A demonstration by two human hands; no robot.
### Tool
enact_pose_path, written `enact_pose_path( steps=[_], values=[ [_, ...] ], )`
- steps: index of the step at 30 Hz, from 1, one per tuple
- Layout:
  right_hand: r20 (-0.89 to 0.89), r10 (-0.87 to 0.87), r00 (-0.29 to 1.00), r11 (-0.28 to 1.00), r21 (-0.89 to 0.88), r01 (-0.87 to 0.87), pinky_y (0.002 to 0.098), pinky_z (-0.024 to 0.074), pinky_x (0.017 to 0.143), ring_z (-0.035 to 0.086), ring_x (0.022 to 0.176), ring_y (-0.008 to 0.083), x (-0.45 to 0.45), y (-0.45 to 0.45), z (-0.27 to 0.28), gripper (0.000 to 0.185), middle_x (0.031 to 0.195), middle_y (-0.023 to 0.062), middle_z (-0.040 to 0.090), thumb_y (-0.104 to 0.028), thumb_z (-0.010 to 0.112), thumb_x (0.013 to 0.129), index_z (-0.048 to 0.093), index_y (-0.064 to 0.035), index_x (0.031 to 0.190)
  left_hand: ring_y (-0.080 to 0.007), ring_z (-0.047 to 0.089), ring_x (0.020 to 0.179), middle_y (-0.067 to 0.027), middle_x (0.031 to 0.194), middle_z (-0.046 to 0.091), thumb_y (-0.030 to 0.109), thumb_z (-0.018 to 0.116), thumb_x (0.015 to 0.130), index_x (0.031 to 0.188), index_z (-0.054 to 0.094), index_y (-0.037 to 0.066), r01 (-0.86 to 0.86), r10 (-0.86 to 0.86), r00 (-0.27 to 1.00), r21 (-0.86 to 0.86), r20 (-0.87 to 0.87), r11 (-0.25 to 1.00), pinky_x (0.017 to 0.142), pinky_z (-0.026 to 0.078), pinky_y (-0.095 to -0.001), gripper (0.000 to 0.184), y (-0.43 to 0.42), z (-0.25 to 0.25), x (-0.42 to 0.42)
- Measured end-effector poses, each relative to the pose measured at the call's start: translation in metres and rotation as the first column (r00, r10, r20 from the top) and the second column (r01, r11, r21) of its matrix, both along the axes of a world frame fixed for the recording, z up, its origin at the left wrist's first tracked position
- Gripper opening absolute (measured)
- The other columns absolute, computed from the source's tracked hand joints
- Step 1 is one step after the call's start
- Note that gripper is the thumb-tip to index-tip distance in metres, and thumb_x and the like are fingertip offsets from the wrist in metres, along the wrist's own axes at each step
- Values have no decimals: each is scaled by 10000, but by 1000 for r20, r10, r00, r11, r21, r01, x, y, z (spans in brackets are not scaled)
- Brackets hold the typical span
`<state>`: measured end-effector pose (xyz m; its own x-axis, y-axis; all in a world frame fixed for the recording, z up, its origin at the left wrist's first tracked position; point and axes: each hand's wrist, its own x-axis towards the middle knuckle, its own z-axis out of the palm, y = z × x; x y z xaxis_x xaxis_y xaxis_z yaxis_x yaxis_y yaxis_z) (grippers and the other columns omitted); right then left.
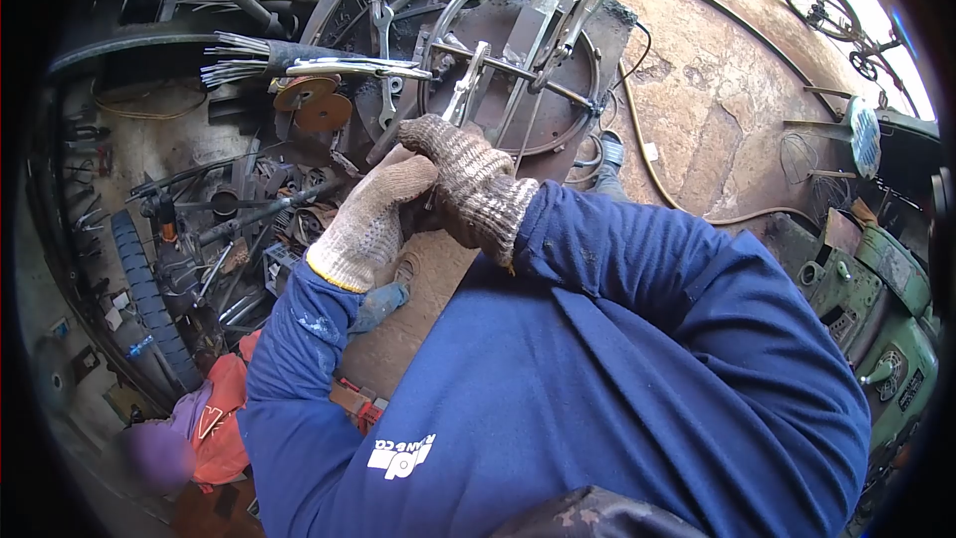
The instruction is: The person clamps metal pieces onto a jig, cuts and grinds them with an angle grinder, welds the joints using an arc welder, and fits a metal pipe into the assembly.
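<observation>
My left hand [373, 207], in a pale knitted glove, is closed against my right hand at the near edge of the metal workbench [622, 15]. My right hand [468, 174], in a darker brown-grey glove, has its fingers curled. What either hand grips is hidden by the gloves. Locking pliers [465, 88] stand just beyond my right fingers. Past them, a metal ring [596, 70] lies with a bar across it and more locking pliers [588, 15] clamped there. A bundle of rods [239, 55] and a spanner [385, 35] are to the left.
Two brown discs [324, 112] hang beside the bench. Metal scrap and a tyre [149, 289] lie at the left. A hose [652, 164] crosses the floor on the right, near a green machine [856, 309]. A bicycle [822, 5] stands at the upper right.
</observation>
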<state>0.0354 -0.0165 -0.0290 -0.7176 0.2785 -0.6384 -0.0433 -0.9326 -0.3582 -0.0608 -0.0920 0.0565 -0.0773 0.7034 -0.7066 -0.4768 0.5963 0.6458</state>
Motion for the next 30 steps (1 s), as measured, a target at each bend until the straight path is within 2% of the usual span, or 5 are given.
enact_pose_path(
  steps=[7,10,19,21,30],
  values=[
    [34,96,995,985,141,-100,439,612,738,703,907,307,2,1,-2,283,1037,182,659,-220,571,1005,619,-32,1212,-272,635,1165,-149,1308,602,246,631,930,1430,465,27,26,-26,998,2,-56,1000,995,551,-430,570,1,-4,-1],
    [133,31,991,961,267,-66,423,548,697,680,803,269,0,-2,-5,529,930,172,679,-416,760,817,657,22,1096,-267,642,1155,-146,1295,609,237,628,931,1430,465,27,44,-42,996,14,-81,999,981,560,-417,565,-1,-6,-4],
    [-4,-9,1000,969,249,10,423,555,677,678,800,268,3,0,6,418,909,178,673,-385,733,877,672,-29,1087,-253,643,1148,-138,1273,616,243,628,940,1416,478,17,70,-68,991,12,-116,997,981,560,-400,548,-2,-7,-6],
    [58,-25,998,983,182,14,411,566,656,683,774,264,2,0,10,381,910,175,679,-378,724,894,686,-33,1051,-146,607,1051,-46,1150,638,306,666,915,1320,579,39,25,-25,991,3,-133,1000,958,473,-307,493,0,-1,0],
    [-80,-52,995,991,-130,41,394,612,767,711,887,262,3,0,24,263,988,136,699,-218,640,983,672,-32,1167,-144,605,1079,-51,1151,651,254,643,939,1295,597,21,81,-63,982,95,-180,992,976,469,-304,428,-5,-8,-10]
  ],
)
